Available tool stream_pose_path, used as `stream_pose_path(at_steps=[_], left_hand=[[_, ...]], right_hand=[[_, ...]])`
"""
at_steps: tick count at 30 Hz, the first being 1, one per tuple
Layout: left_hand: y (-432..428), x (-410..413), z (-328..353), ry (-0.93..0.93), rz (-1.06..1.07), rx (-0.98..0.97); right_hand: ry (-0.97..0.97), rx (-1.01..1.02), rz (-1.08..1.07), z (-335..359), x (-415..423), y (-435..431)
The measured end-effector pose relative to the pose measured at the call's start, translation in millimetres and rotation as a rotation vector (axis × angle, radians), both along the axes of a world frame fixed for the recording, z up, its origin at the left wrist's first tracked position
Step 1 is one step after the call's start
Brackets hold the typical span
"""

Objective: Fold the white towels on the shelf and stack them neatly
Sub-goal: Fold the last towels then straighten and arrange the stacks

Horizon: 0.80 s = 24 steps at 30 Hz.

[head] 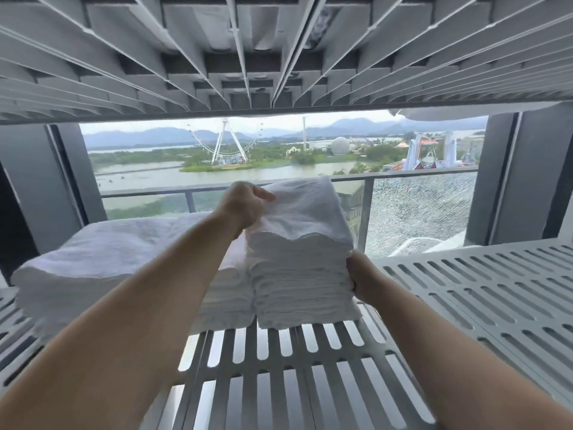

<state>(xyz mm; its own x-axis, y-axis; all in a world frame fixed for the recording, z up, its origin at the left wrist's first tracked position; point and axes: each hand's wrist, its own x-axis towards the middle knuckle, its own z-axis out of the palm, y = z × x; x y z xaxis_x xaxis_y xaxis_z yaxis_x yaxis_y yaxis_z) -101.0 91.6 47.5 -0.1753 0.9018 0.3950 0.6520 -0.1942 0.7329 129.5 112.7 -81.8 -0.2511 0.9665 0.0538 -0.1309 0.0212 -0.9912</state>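
Note:
A tall stack of folded white towels (pixel 302 274) stands on the slotted grey metal shelf (pixel 310 367) in the middle of the view. My left hand (pixel 243 204) rests on the stack's top left, its fingers pinching the top towel (pixel 307 209). My right hand (pixel 362 279) presses against the stack's right side, about halfway up. A wider, lower pile of white towels (pixel 117 265) lies directly to the left, touching the tall stack.
Another slotted shelf (pixel 279 51) hangs close overhead. The shelf surface continues bare to the right (pixel 480 290). Behind the shelf is a window with a balcony railing (pixel 186 193), and dark frame posts stand at both sides.

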Motion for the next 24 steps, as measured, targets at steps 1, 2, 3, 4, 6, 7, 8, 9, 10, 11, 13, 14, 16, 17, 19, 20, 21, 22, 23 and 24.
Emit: stream_pose_path(at_steps=[1,2,3,4,6,7,8,9,10,11,13,14,16,17,19,20,21,22,23,24], left_hand=[[-2,-1,0,0.067,-0.019,-0.034],[-5,-2,-2,0.166,-0.048,-0.085],[-7,-3,-7,0.268,-0.075,-0.141],[-8,-5,-10,0.353,-0.091,-0.193],[-9,-11,-6,0.443,-0.092,-0.225],[-7,-13,1,0.479,-0.076,-0.213],[-5,-14,8,0.523,-0.051,-0.194],[-1,-14,15,0.561,-0.025,-0.162],[5,-12,20,0.580,-0.008,-0.116],[10,-7,23,0.573,-0.004,-0.070],[19,6,24,0.527,-0.043,-0.036],[25,14,21,0.500,-0.087,-0.074],[32,27,10,0.543,-0.161,-0.235],[35,31,3,0.624,-0.170,-0.297],[39,31,-8,0.749,-0.158,-0.332],[40,29,-11,0.767,-0.153,-0.333],[40,26,-12,0.769,-0.152,-0.339],[40,23,-13,0.761,-0.157,-0.356],[39,21,-14,0.747,-0.167,-0.379],[38,19,-14,0.730,-0.174,-0.398]], right_hand=[[0.016,0.019,-0.004,0,-1,2],[0.037,0.023,-0.006,0,-1,1],[0.054,0.020,-0.009,1,-2,0],[0.080,0.022,0.001,1,-3,1],[0.117,0.034,0.029,2,0,5],[0.111,0.019,0.003,5,1,5],[0.096,-0.002,-0.055,7,2,6],[0.072,-0.032,-0.123,9,3,7],[0.048,-0.060,-0.186,10,4,9],[0.030,-0.081,-0.228,12,4,10],[0.012,-0.103,-0.236,17,3,13],[0.006,-0.113,-0.221,20,3,12],[-0.012,-0.120,-0.193,26,-1,7],[-0.021,-0.112,-0.178,29,-2,4],[-0.018,-0.079,-0.149,26,-3,5],[0.007,-0.050,-0.106,25,-3,5],[0.027,-0.009,-0.041,24,-5,4],[0.039,0.026,-0.006,23,-8,4],[0.032,0.039,-0.012,23,-10,3],[0.017,0.028,-0.046,23,-13,3]])
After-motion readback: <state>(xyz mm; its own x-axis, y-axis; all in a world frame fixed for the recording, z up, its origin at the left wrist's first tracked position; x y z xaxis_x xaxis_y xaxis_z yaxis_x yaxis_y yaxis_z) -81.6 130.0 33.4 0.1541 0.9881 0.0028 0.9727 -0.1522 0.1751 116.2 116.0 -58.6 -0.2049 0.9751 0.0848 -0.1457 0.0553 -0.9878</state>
